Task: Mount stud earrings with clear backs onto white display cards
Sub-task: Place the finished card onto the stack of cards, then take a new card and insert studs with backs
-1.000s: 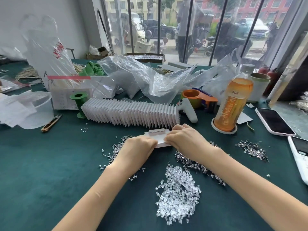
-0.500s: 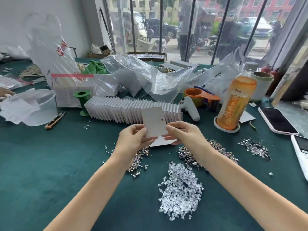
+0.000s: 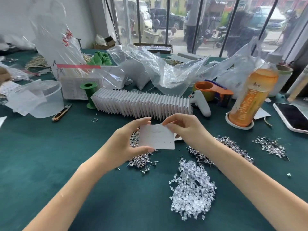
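A white display card with small punched holes is held flat above the green table. My left hand grips its left side, thumb under the lower edge and fingers over the top. My right hand pinches the card's upper right corner. Under my left hand lies a heap of stud earrings. More studs spread beneath my right forearm, and a third heap lies further right. A pile of clear backs sits near the front. A small stack of cards shows behind the held card.
A long fanned row of white cards stands behind my hands. An orange drink bottle, a tape dispenser, a white controller and a phone are to the right. Plastic bags, a green spool, thread snips and a clear tub crowd the left.
Both hands lifted one card off the small stack on the table. They then turned it from upright to flat, holes facing up, and brought it nearer.
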